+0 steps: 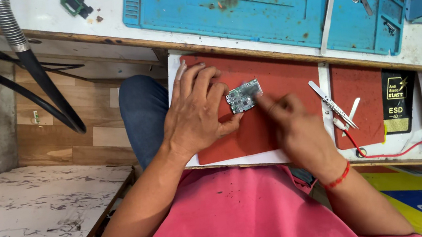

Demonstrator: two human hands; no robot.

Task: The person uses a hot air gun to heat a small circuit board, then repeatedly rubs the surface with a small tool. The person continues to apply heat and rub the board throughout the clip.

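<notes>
A small green circuit board (pixel 244 97) lies on a red mat (pixel 272 78) on a pull-out white shelf. My left hand (pixel 196 112) rests flat on the mat beside the board, its fingers steadying the board's left edge. My right hand (pixel 292 123) is blurred, with a fingertip pressing on or rubbing the board's right lower corner. I cannot tell if it holds anything small.
Metal tweezers (pixel 331 103) and a red-wired probe (pixel 356 136) lie on a second red mat (pixel 362 101). A blue work mat (pixel 240 14) with small tools covers the bench above. Black cables (pixel 45 87) and a metal hose hang at left. A marble-patterned surface (pixel 25 218) lies lower left.
</notes>
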